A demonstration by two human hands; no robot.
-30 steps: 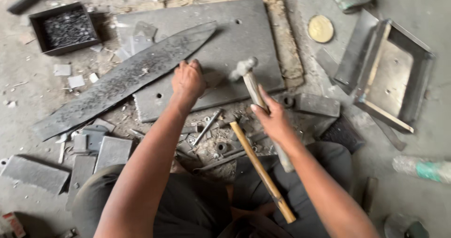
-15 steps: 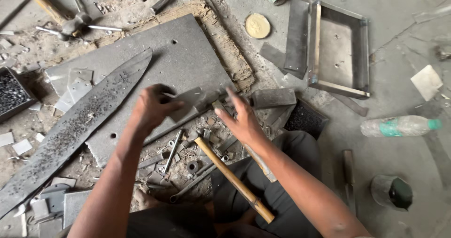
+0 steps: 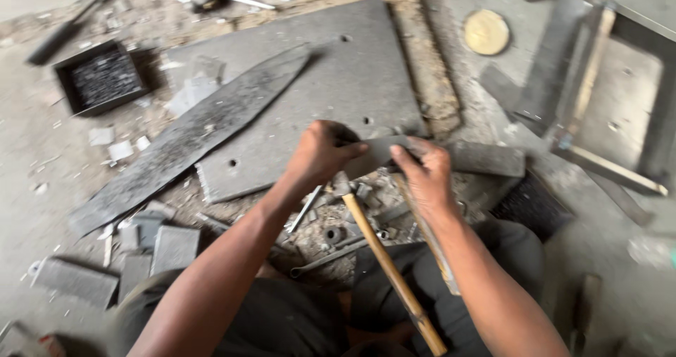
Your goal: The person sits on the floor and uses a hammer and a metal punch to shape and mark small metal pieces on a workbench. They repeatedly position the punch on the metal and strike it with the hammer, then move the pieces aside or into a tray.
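A hammer (image 3: 391,272) leans across the lap, handle toward the viewer. Just beyond it, the left hand (image 3: 320,156) and right hand (image 3: 422,174) each have fingers clamped on a flat grey strip (image 3: 380,153), held above the plate (image 3: 317,89). A long blade (image 3: 190,139) lies farther left.

This is a rough metalworking workshop, with the work done low on a dusty concrete floor (image 3: 42,167). A thick grey steel plate (image 3: 317,96) with drilled holes fills the upper middle of the frame, and a long dark blade blank (image 3: 190,139) lies across its left edge. Cut metal offcuts (image 3: 169,248) litter the lower left, a black tray of small metal bits (image 3: 105,79) sits upper left, a welded steel frame (image 3: 612,96) stands upper right, and a wooden-handled hammer (image 3: 391,272) lies at lower centre.
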